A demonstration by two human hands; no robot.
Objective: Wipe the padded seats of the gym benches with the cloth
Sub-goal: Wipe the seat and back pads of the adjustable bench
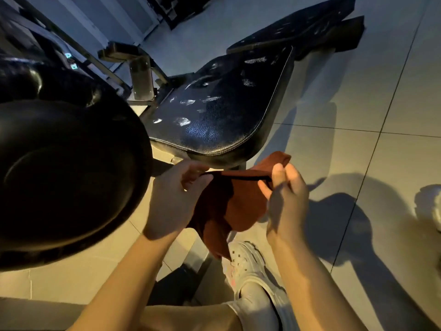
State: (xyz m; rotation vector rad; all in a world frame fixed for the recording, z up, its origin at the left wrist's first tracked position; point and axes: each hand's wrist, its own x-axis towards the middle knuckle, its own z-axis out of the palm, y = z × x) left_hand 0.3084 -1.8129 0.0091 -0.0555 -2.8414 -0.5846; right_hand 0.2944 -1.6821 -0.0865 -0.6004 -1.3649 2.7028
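So the person is standing right at the near end of the bench seat [219,111], holding the cloth [229,204] in the air just in front of the seat's front edge, not touching the pad. Left hand [174,197] is pinching one end of the cloth's top edge, right hand [286,197] is pinching the other end between thumb and fingers, so both hands are clamped on the cloth and pulling that edge tight between them while the rest is hanging down toward the white shoe [248,266]. Looks to me like they're straightening or refolding it before a pass. As for progress: the seat is showing a bunch of pale smudgy marks across the black padding, and I can't tell whether that's dirt or worn vinyl. Either way I'd guess this pad isn't wiped yet, or only partly. The back pad [300,27] past the far end of the seat is carrying the same kind of marks. Counting: one rust-coloured cloth, two hands on it, one seat pad and one back pad clearly in view, plus a big black weight plate [66,177] crowding in close on the left side. Any other benches are out of sight, so those are probably still left to do.
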